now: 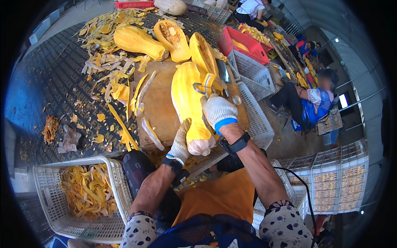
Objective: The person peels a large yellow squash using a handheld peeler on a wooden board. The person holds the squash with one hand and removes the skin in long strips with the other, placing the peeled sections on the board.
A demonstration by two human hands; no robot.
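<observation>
A mostly peeled yellow squash [183, 90] lies on a wooden cutting board [155, 96], its unpeeled neck end towards me. My left hand [180, 142], in a knit work glove, grips the squash near that end. In my gloved right hand [219, 110] is a metal peeler [200, 89], with a strip of peel [208, 81] at its blade against the squash's right side. A knife [223, 73] rests on the board to the right, beside a round metal object [236, 99]. Beyond stand two squash halves [172, 40] [203, 52] with seeds showing, and a whole peeled squash [139, 40].
Peel scraps [107, 34] and a dirty glove [69, 139] lie on the black table [40, 90]. A white crate [119, 183] of peelings stands lower left. White crates [263, 133] and a red crate [223, 38] are at right, where a co-worker [316, 99] sits.
</observation>
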